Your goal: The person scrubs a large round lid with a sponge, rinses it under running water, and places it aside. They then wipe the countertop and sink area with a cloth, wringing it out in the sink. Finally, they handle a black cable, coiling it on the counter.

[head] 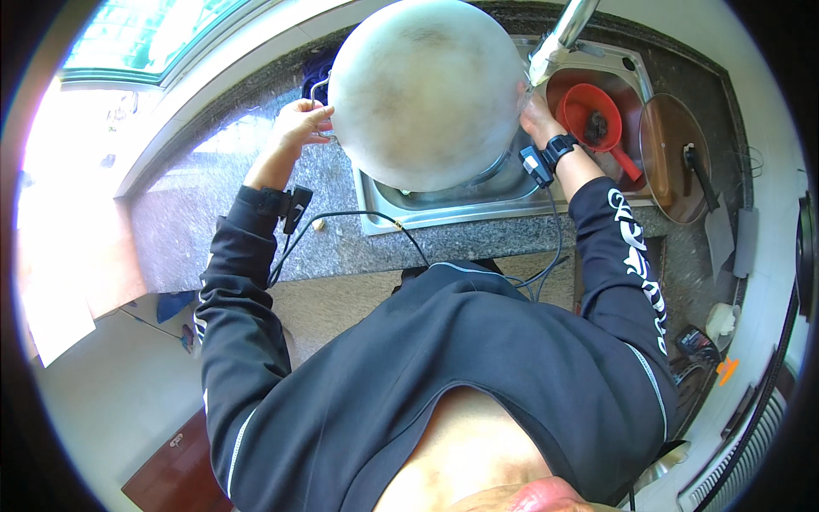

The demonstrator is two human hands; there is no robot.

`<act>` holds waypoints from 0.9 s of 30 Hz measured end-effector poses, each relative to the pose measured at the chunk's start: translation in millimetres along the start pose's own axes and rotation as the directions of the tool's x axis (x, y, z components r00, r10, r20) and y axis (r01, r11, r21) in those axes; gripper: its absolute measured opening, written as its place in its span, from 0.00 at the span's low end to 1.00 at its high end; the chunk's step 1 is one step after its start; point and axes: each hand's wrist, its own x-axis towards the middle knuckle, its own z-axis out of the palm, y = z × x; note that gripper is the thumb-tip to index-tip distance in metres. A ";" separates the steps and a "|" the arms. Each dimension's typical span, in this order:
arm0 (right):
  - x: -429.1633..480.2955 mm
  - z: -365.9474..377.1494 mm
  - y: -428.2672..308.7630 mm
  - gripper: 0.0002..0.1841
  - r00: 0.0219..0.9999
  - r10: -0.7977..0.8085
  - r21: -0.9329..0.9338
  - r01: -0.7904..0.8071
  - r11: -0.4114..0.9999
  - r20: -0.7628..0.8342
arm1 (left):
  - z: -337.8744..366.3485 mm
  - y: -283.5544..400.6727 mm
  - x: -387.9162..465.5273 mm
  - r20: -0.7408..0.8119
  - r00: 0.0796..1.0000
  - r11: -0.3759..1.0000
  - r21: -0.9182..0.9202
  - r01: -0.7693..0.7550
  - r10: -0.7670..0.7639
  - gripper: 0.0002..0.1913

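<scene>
A large round metal pan (425, 96) is held up over the left basin of a steel sink (448, 214), its pale, brown-stained round face towards the camera. At its left side my left hand (304, 123) grips a wire loop handle. My right hand (536, 116) is at the pan's right edge, just below the faucet (566, 32); its fingers are partly hidden, and whether it grips a handle there cannot be told. Both wrists carry strapped black devices with cables.
In the right basin lies a red plastic ladle (589, 109) with a dark scouring pad (596, 127) in it. A glass lid (672, 157) leans at the sink's right end. The granite counter (345, 249) runs along the front, with a black cable (358, 212) over it.
</scene>
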 end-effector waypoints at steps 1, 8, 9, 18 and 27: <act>-0.7 -0.4 3.3 0.18 0.999 0.014 -0.003 -0.014 1.000 0.037 | -0.3 8.0 -2.0 -0.011 1.000 1.000 0.021 -0.002 0.002 0.14; -6.7 5.0 25.9 0.19 0.986 0.138 0.085 -0.145 0.986 0.091 | 6.0 57.4 -16.6 0.012 0.994 0.994 0.039 -0.106 0.105 0.15; -8.1 5.9 28.1 0.19 0.987 0.129 0.086 -0.137 0.987 0.100 | 9.1 63.4 -18.1 0.031 0.992 0.992 0.038 -0.123 0.122 0.15; -11.5 -16.9 45.8 0.23 0.955 0.243 0.041 -0.254 0.966 0.172 | 35.5 82.3 -16.2 0.005 0.970 0.951 0.195 -0.240 0.243 0.07; -33.8 -48.3 29.6 0.26 0.964 0.264 -0.103 -0.266 0.959 -0.031 | 59.5 62.9 1.7 0.036 0.991 0.989 -0.084 -0.122 0.125 0.07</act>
